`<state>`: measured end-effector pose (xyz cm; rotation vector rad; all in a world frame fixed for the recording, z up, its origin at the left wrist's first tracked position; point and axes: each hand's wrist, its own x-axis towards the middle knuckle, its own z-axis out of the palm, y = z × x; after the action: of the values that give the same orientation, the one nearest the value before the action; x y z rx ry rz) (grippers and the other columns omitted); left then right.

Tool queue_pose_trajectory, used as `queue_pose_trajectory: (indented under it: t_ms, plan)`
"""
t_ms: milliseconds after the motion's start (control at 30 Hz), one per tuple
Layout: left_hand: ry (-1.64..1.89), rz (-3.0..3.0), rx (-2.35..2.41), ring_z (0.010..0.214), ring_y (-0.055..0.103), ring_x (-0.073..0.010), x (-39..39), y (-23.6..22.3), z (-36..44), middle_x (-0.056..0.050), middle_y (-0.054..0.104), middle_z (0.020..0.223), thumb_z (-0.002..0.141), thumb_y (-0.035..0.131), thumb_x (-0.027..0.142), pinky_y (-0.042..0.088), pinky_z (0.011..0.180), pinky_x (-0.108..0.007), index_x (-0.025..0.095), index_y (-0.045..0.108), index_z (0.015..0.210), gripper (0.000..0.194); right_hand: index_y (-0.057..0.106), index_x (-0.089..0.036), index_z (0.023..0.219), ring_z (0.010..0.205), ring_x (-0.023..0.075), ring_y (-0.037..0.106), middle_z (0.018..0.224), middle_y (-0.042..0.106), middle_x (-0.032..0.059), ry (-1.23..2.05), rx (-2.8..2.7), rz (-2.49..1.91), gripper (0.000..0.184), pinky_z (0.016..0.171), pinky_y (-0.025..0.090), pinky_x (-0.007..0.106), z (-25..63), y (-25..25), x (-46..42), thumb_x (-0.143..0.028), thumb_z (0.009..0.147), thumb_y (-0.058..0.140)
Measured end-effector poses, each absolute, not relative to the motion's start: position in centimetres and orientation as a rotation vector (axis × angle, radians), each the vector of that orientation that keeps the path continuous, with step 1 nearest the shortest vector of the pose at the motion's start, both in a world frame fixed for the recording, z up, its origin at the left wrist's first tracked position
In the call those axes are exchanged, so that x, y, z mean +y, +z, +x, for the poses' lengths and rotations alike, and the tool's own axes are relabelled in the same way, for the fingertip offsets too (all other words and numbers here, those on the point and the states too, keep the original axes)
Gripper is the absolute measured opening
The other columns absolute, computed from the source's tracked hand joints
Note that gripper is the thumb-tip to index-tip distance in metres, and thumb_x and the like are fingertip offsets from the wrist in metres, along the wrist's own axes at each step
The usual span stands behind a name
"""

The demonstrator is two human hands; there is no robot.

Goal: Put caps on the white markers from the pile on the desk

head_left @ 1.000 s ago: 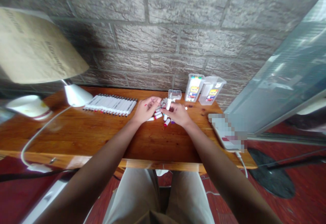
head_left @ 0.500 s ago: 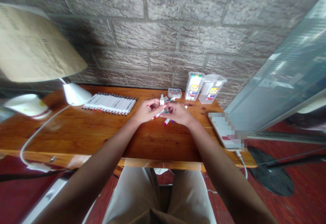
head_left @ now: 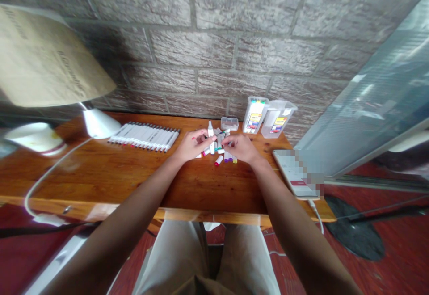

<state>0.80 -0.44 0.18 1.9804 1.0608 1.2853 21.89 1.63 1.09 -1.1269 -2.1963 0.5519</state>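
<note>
Left hand (head_left: 194, 145) holds a marker (head_left: 211, 132) upright; can't tell if right hand (head_left: 241, 146) grips anything

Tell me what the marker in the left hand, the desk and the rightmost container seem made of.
Marker: likely plastic, smooth and white, judging by its even, pale barrel.
Desk: apparently wood, with a glossy orange-brown finish; grain and knots show, though veneer is possible.
Rightmost container: probably clear plastic, slightly cloudy, since its walls look see-through; glass can't be excluded.
</note>
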Motion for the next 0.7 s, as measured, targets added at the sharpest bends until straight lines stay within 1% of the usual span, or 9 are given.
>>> queue_pose_trajectory:
  t_ms: [133,333,467,600,700]
  plan:
    - [1.289,1.971,1.034,0.065,0.059,-0.0122,-0.4,0.1,0.9,-0.005,0.069,0.080,0.086,0.065,0.046,0.044,0.059,-0.022,0.015,0.068,0.089,0.032,0.078,-0.019,0.082,0.063,0.0124,0.065,0.076,0.075,0.0000,0.663,-2.222,-1.050,0.013,0.064,0.047,0.024,22.0,0.3,1.8,-0.013,0.075,0.070]
    - [1.279,1.997,1.004,0.070,0.063,-0.0140,-0.2,-0.1,0.9,-0.007,0.071,0.083,0.085,0.066,0.047,0.048,0.062,-0.023,0.014,0.068,0.090,0.033,0.076,-0.020,0.079,0.063,0.0124,0.065,0.074,0.074,-0.0006,0.697,-2.222,-1.070,0.010,0.061,0.047,0.023,21.9,-0.4,1.9,-0.014,0.071,0.074]
    - [1.284,1.983,1.009,0.070,0.064,-0.0143,0.1,-0.5,0.8,-0.008,0.073,0.086,0.085,0.067,0.046,0.049,0.064,-0.023,0.014,0.069,0.091,0.033,0.076,-0.018,0.079,0.067,0.0133,0.066,0.077,0.075,0.0017,0.759,-2.164,-1.000,0.005,0.063,0.048,0.024,21.9,0.1,1.8,-0.020,0.074,0.074]
    - [1.231,1.988,0.981,0.067,0.064,-0.0136,0.0,-0.4,0.8,-0.006,0.073,0.084,0.084,0.067,0.046,0.048,0.061,-0.022,0.014,0.070,0.093,0.033,0.075,-0.016,0.084,0.071,0.0150,0.065,0.082,0.075,0.0048,0.808,-1.951,-0.932,0.018,0.067,0.049,0.027,21.8,1.1,1.7,-0.032,0.077,0.072]
    - [1.191,2.003,0.979,0.065,0.063,-0.0127,-0.3,-0.2,0.9,-0.005,0.073,0.082,0.084,0.067,0.046,0.047,0.059,-0.022,0.014,0.070,0.093,0.033,0.073,-0.016,0.087,0.075,0.0159,0.066,0.086,0.075,0.0059,0.871,-1.758,-0.888,0.026,0.073,0.051,0.030,21.5,1.6,1.6,-0.039,0.075,0.072]
